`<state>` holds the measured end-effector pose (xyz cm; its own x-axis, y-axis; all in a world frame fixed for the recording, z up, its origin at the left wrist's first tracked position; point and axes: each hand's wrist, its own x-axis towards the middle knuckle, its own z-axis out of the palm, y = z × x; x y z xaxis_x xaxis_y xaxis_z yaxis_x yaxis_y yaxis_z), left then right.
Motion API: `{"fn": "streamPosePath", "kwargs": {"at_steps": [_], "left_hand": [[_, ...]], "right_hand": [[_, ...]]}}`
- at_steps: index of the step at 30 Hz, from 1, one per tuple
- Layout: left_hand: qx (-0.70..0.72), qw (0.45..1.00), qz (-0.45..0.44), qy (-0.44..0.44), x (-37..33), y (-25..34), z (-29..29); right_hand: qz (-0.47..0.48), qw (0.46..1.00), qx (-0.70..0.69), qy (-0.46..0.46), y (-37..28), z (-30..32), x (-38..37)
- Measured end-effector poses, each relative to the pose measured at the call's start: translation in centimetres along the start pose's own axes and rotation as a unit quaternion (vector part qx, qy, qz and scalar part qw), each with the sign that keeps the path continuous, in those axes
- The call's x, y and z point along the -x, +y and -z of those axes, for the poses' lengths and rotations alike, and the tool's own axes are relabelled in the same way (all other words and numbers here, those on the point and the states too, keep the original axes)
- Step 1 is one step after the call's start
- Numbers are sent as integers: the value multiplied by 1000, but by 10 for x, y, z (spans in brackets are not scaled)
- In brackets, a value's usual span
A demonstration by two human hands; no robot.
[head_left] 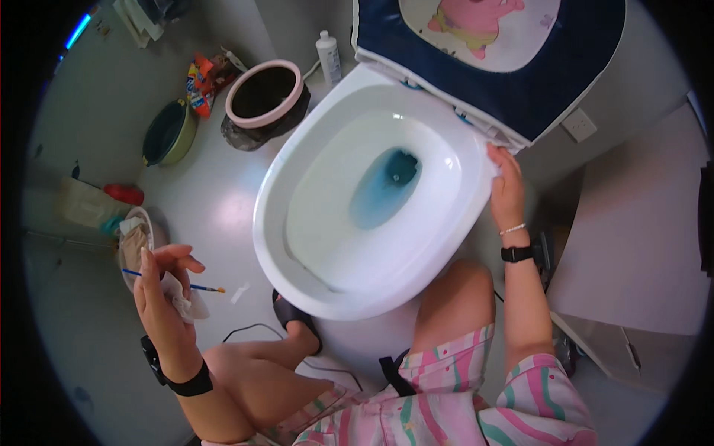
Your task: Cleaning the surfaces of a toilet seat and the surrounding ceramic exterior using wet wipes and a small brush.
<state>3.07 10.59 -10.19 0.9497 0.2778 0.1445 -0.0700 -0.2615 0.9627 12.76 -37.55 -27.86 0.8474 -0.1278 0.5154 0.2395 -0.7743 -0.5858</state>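
Observation:
A white toilet bowl with bluish water in its bottom stands in the middle, its lid raised. My left hand is off to the left of the bowl, above the floor. Between its fingers sits a thin blue paintbrush with an orange-yellow tip, and a crumpled white tissue is tucked against the palm. My right hand lies against the bowl's right rim near the hinge, fingers stretched along the edge, holding nothing. The lid has a dark blue padded cover with a pink cartoon figure.
A pink-rimmed bin with a black bag, a white bottle and a green basin stand behind at the left. A filled waste basket is beyond my left hand. A cable runs over the floor. A pale panel rises at right.

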Motion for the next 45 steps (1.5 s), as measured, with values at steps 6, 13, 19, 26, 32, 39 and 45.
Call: {"fn": "streamPosePath", "kwargs": {"at_steps": [6,13,19,26,32,39,45], "left_hand": [[6,1000,12,9,-3,-9,14],[-78,994,10,-73,-13,-15,-3],[-256,957,44,-133,-28,-55,-31],[-310,941,32,-134,-61,-111,-24],[-326,934,67,-131,-58,-120,-1],[-366,919,54,-135,-43,-131,-4],[-344,927,82,-128,-31,-117,-15]], "right_hand": [[-65,994,-72,51,-46,-8,55],[-1,985,-155,-71,-151,9,161],[-245,868,-431,2,-120,44,162],[-260,468,-810,239,-14,109,114],[-269,532,-782,182,0,95,90],[-229,963,-15,144,63,65,107],[-209,963,128,113,76,68,102]]}}
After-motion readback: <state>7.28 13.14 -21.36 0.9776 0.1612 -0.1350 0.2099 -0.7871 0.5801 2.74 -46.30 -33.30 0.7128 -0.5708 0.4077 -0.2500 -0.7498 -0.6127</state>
